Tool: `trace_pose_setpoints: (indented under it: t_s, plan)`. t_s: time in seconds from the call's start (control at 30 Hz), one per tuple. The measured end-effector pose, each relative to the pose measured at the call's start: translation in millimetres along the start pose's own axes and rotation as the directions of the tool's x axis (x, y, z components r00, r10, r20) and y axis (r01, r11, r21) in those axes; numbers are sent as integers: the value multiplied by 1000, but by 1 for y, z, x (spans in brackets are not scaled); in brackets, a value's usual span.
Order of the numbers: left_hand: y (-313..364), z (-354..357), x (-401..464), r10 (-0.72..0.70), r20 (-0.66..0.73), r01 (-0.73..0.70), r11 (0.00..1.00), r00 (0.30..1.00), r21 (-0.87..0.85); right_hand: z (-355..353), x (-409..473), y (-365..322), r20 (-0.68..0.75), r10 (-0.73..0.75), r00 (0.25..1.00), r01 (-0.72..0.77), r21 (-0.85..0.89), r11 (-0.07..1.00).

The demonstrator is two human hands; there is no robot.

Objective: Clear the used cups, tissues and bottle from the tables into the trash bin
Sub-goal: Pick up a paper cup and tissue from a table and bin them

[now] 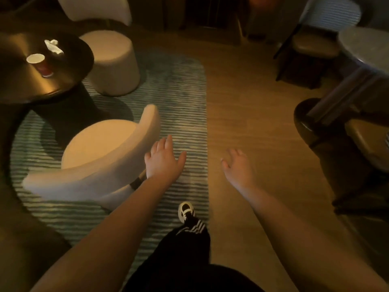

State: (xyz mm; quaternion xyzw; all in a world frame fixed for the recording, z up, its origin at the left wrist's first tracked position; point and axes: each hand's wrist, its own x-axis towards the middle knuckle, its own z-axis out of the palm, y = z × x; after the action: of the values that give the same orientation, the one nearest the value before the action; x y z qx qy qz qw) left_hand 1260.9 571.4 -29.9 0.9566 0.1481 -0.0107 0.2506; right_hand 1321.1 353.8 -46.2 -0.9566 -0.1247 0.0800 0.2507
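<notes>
Left hand [163, 159] and right hand [236, 165] were outstretched over the striped rug [185, 114], each grip spread and empty. Farther left, red paper cup [40, 64] and crumpled white tissue [53, 46] sat apart on the round dark bench [69, 66].

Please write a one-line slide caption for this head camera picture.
Empty left hand and right hand held out while red paper cup and crumpled tissue wait on the round table.

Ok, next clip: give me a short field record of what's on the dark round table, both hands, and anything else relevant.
table: dark round table, far left
trash on it: red paper cup upright; crumpled tissue apart from it
left hand: open, empty, beside the curved white chair
right hand: open, empty, over the wood floor
trash bin: not in view
bottle: not in view
</notes>
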Motion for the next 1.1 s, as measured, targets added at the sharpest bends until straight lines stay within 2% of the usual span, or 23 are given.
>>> trace_pose_setpoints:
  t_s: [0.17,0.37,0.57,0.7,0.87,1.0,1.1]
  plan:
    - [0,-17,136,-87,-39,88,996,995,30,-21,155,-22,83,-91,992,89,25,996]
    - [-13,-31,258,-212,-57,214,976,976,34,-24,309,-59,112,-195,974,194,13,981]
    - [-44,-42,383,-377,-138,381,925,916,2,-3,477,-105,194,-339,921,348,-14,937]
    - [-69,-54,477,-519,-195,521,852,832,-47,16,598,-145,266,-472,841,488,7,873]
    - [-89,-84,574,-689,-269,672,721,673,-168,27,728,-201,367,-604,708,643,18,765]
    - [-105,-107,614,-768,-320,736,632,555,-242,46,801,-250,426,-646,633,703,35,711]
    - [-128,-122,626,-839,-321,803,526,439,-279,71,829,-293,469,-691,550,751,84,655]
